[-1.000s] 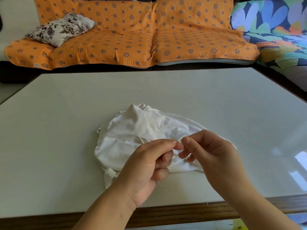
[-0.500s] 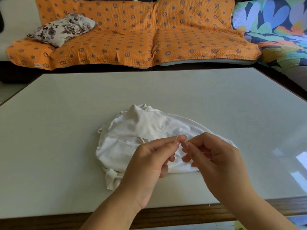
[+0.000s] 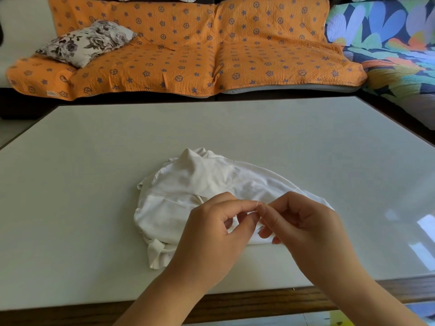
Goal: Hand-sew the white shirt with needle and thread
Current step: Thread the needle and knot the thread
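Just beyond the hands and partly under them: the white shirt (image 3: pixel 188 196), bunched in a loose heap on the table (image 3: pixel 94 184), not spread flat.

- Left hand (image 3: pixel 211 236): thumb and forefinger pinched together, other fingers curled.
- Right hand (image 3: pixel 310 231): same pinch, fingertips touching the left hand's tips.
- Where the tips meet there is a fine pale strand (image 3: pixel 256 204), probably the thread. Too small to tell needle from thread.
- Both hands are over the shirt's near edge. Can't tell if they are touching the cloth.

Progress, my read: early, thread prep (threading or knotting). No stitch line or seam work visible on the shirt, and no thread seen running into the fabric. All or nearly all of the sewing is left.

Surroundings:
- Table top is pale and matt, with a wooden edge (image 3: pixel 235 304) nearest the wrists. Window glare (image 3: pixel 426 224) sits on the surface right of the right hand.
- Far beyond the hands is a sofa with an orange patterned cover (image 3: pixel 188 55). A grey floral cushion (image 3: pixel 87 41) lies on it, off to the left of the left hand.
- Far right of the right hand is a multicoloured leaf-print cover (image 3: pixel 388 43).
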The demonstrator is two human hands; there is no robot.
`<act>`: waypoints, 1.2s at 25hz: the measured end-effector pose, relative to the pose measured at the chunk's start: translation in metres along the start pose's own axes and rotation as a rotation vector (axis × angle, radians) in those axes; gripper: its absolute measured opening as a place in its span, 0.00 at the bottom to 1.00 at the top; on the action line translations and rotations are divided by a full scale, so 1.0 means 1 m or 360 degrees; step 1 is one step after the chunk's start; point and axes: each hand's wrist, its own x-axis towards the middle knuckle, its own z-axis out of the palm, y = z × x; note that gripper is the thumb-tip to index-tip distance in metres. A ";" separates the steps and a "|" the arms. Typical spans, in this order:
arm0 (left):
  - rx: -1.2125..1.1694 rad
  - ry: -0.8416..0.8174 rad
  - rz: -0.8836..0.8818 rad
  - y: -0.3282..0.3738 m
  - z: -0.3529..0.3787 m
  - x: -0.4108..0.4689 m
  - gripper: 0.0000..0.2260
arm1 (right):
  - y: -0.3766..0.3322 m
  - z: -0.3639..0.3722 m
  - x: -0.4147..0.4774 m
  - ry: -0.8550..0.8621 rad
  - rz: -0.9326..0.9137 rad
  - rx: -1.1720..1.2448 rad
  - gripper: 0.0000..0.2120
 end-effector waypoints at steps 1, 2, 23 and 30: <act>0.0046 0.0028 0.0038 0.000 0.000 0.000 0.06 | 0.000 0.000 0.000 0.0007 0.0015 -0.0011 0.08; 0.0082 0.0051 0.0062 -0.001 0.001 0.000 0.06 | 0.000 0.000 0.001 0.0011 0.0031 -0.0016 0.08; -0.0450 -0.0171 -0.0600 0.000 -0.004 0.003 0.06 | -0.002 -0.002 0.008 -0.0163 0.0161 0.0352 0.09; -0.1174 -0.0221 -0.1044 0.000 -0.003 0.005 0.06 | 0.007 -0.002 0.014 -0.0457 0.0395 0.0706 0.15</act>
